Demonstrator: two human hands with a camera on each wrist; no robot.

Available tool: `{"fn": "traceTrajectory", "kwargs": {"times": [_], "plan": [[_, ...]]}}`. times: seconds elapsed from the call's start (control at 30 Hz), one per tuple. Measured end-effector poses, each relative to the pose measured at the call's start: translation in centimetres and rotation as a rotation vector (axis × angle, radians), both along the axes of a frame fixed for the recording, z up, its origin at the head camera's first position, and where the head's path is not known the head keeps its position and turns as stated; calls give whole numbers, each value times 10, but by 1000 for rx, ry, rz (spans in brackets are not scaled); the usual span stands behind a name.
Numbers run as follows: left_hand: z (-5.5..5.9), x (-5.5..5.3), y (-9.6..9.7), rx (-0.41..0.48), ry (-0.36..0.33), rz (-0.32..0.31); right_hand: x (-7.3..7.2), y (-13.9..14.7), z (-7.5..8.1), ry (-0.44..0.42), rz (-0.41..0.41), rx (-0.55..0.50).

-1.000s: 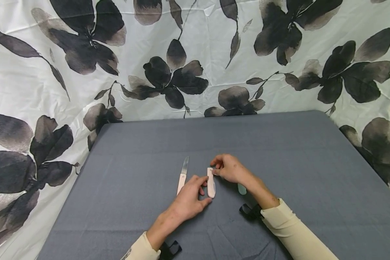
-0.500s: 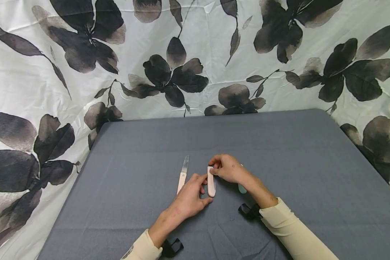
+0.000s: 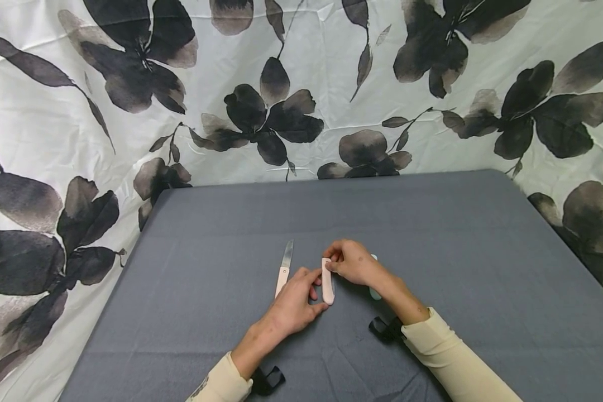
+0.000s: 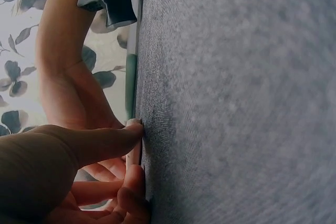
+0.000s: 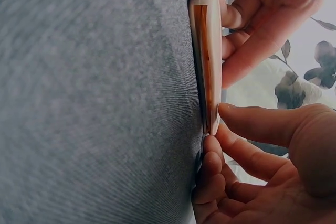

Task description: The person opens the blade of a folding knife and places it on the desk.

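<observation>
A pale pink folding knife [image 3: 328,285] lies folded on the grey cloth between both hands. My left hand [image 3: 293,301] holds it from the left, thumb at the near end and index finger against the side farther up. My right hand [image 3: 354,262] pinches its far end, the thumb lying over the handle. In the right wrist view the slot along the folding knife [image 5: 206,66] faces the camera, with a brownish reflection inside. Left of the hands lies a second pink knife [image 3: 282,279] with its blade out, its near end hidden by my left hand.
A mint green knife [image 3: 375,293] lies under my right wrist, mostly covered by it; the left wrist view shows its green handle [image 4: 130,85] edge-on. The grey cloth [image 3: 432,223] spreads over the table, with a floral curtain [image 3: 301,67] behind.
My right thumb has slid left from the pink knife's edge onto the far end of its handle, covering the rivet. The left hand has stayed nearly still.
</observation>
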State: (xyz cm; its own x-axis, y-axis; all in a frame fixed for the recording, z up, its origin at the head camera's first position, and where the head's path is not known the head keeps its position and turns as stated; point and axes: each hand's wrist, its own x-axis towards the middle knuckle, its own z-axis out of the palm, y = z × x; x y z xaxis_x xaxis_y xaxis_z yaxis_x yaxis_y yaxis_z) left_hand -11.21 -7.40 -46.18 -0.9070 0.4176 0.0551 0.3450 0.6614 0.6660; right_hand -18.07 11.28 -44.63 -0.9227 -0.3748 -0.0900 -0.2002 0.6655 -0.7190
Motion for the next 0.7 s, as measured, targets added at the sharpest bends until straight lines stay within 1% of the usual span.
{"fn": "traceTrajectory", "kwargs": {"times": [0.13, 0.27, 0.37, 0.53, 0.6, 0.7], "plan": [[-1, 0, 0, -1, -7, -1, 1, 2, -1, 4, -6, 7], [-1, 0, 0, 5, -14, 3, 0, 5, -2, 2, -7, -30], [0, 0, 1, 20, -20, 10, -1, 7, -1, -27, -4, -114], [0, -2, 1, 60, -5, 24, -2, 9, 2, -125, -18, -303], [0, -3, 0, 76, 4, 25, -2, 9, 3, -150, -32, -354], [0, -4, -1, 100, 18, 18, -3, 9, 4, -163, -58, -413]]}}
